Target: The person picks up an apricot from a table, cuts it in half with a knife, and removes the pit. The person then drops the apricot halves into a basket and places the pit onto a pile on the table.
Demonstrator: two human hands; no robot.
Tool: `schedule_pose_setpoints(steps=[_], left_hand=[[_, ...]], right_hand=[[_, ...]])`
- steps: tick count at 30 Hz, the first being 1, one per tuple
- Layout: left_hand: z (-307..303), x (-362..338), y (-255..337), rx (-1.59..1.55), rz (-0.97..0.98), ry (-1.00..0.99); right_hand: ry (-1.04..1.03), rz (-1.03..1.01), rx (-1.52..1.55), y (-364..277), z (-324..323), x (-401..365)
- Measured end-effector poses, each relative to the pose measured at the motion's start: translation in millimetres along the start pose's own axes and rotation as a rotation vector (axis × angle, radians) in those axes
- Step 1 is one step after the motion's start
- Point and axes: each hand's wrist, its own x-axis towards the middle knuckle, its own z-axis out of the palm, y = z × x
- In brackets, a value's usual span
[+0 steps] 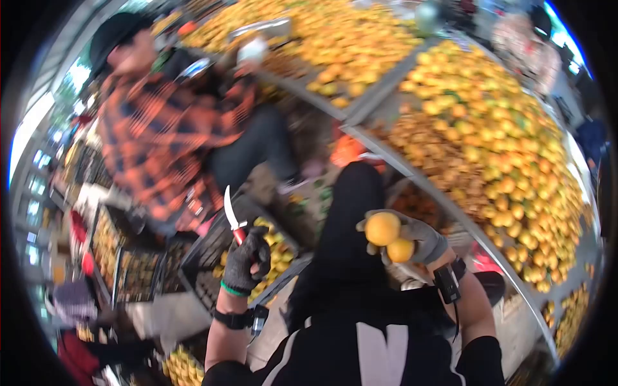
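Because the two round, orange-skinned fruits [383,229] look firm yet bruisable, cupping their sides seems safest; the grey-gloved right hand [429,244] cradles them at right, while the dark-gloved left hand [243,265] grips a red-handled, curved-bladed knife [230,210] near a black plastic crate [206,262].

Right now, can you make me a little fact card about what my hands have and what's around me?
left hand: holds a small curved knife by its red handle
right hand: holds two round orange fruits
gloves: on both hands
near the left hand: dark crate with yellow fruit in it
far right: big heap of orange fruit
nearby person: sitting, in an orange and dark checked shirt
fruit type: can't tell for sure
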Motion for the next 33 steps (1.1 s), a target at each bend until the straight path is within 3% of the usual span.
schedule_pose_setpoints(steps=[1,3,4,7,9,11,13,16,18,23,25,27,28,29,31,33], left_hand=[[-12.8,-21.6,10.1,0.015,0.031,0.098],[-36.0,-60.7,20.9,-0.036,0.149,0.204],[-58.5,-80.3,21.3,-0.03,0.21,0.264],[-82.7,-125.4,24.4,-0.137,0.366,0.419],[-97.4,-134.4,20.3,-0.143,0.422,0.426],[-104.3,-127.3,14.6,-0.288,0.414,0.438],[-100.8,-105.1,8.8,-0.254,0.364,0.429],[-74.7,-54.9,1.1,-0.213,0.198,0.352],[-44.0,-21.0,-2.8,-0.066,0.078,0.294],[43.6,66.7,-45.4,-0.092,-0.254,-0.239],[75.2,89.5,-56.8,-0.019,-0.38,-0.269],[108.6,100.9,-70.8,0.03,-0.464,-0.36],[123.7,104.3,-77.1,0.064,-0.519,-0.399],[136.7,107.7,-82.5,0.078,-0.532,-0.422],[159.7,111.0,-92.6,0.37,-0.595,-0.418],[178.2,111.7,-103.0,0.404,-0.633,-0.476]], right_hand=[[-0.039,0.174,-0.15,7.3,25.0,29.2],[-0.311,0.358,-0.33,42.3,49.0,91.2],[-0.342,0.388,-0.328,65.6,61.3,113.9],[-0.359,0.166,-0.996,130.5,75.8,166.0],[-0.292,-0.13,-1.177,155.1,60.4,179.2],[-0.212,-0.071,-1.12,131.1,58.8,163.5],[-0.032,0.487,-0.521,98.9,42.5,134.7],[0.04,0.336,-0.327,45.3,28.6,69.0],[0.109,-0.013,-0.208,14.0,28.2,16.9],[0.654,-0.571,-0.244,-24.8,-8.0,-142.5],[1.18,-0.531,-0.403,-21.0,-17.8,-192.1],[1.526,-0.413,-0.929,-16.1,-41.8,-249.4],[1.501,-0.555,-1.343,-7.3,-69.1,-281.3],[1.746,-0.464,-1.135,-12.5,-63.3,-292.5],[1.899,-0.284,-1.451,-22.8,-74.2,-322.2],[1.958,-0.226,-1.456,-36.6,-94.4,-331.1]])
